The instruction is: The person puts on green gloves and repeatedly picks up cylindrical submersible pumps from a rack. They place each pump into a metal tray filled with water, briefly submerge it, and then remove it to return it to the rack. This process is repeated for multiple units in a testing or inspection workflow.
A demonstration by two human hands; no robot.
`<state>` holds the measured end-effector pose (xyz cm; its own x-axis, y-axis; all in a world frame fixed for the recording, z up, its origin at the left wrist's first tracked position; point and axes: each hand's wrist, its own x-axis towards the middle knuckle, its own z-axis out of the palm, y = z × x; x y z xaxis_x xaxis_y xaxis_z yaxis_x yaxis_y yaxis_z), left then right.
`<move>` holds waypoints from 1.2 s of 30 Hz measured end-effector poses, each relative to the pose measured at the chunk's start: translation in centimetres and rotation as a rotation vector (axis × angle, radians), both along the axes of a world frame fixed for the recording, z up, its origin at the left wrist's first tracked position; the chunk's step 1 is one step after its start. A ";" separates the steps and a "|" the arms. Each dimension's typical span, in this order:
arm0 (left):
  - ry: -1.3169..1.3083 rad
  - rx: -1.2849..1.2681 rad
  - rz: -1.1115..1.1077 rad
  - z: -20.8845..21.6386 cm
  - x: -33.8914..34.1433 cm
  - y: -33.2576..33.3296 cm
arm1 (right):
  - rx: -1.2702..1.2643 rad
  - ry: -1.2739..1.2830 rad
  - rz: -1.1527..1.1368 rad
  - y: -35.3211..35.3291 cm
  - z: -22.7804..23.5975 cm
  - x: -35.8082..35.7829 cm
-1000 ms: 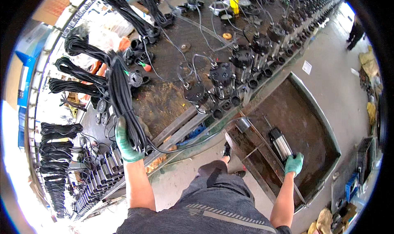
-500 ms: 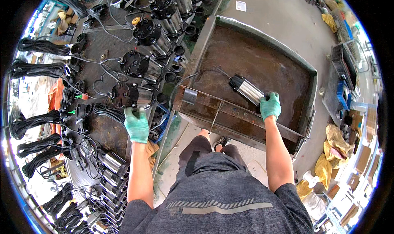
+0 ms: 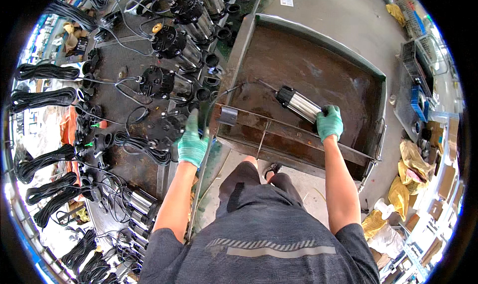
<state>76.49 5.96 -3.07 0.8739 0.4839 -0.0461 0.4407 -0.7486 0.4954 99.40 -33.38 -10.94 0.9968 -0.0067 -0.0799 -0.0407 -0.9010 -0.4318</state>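
My right hand [image 3: 329,123], in a green glove, is closed on the near end of a silver cylindrical pump motor [image 3: 303,106]. The motor lies tilted in a wide metal tank [image 3: 382,92], its black end toward the far left with a thin cable or rod running from it. My left hand [image 3: 193,145], gloved alike, has its fingers stretched upward and slightly blurred. It holds nothing that I can see. Just left of it, and partly hidden by it, a pump with a black top [image 3: 163,130] lies on the dark workbench [image 3: 132,169].
More silver and black pumps [image 3: 183,49] line the bench toward the back left. Coiled black cables [image 3: 45,97] hang along its left side. A metal bar [image 3: 298,134] crosses the tank's near part. Yellow sacks [image 3: 398,194] and a blue crate [image 3: 419,104] are at the right.
My left hand has come off the pump's near side and moved right, its fingers now straightened. My right hand stays on the pump motor in the tank. The view has shifted slightly.
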 end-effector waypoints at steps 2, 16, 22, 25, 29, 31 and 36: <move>-0.014 0.205 0.005 -0.4 0.8 1.9 | -0.004 0.014 -0.005 -0.1 -0.2 -0.1; 0.167 0.294 -0.446 -1.5 -5.2 11.2 | -0.017 0.028 -0.013 0.3 -0.1 0.2; 0.228 0.381 -0.401 -3.6 -4.3 8.0 | -0.020 0.044 0.003 0.0 -0.3 0.3; 0.239 0.388 -0.435 -4.6 -4.3 6.8 | -0.014 0.042 0.002 0.4 0.1 0.5; 0.205 0.345 -0.411 -3.9 -3.2 6.4 | -0.021 0.046 -0.012 0.3 0.1 0.1; 0.220 0.403 -0.425 -3.0 -3.2 7.1 | -0.026 0.042 -0.008 0.2 0.2 0.2; 0.303 0.363 -0.224 0.3 -2.0 5.9 | -0.008 0.051 -0.008 0.2 0.1 0.3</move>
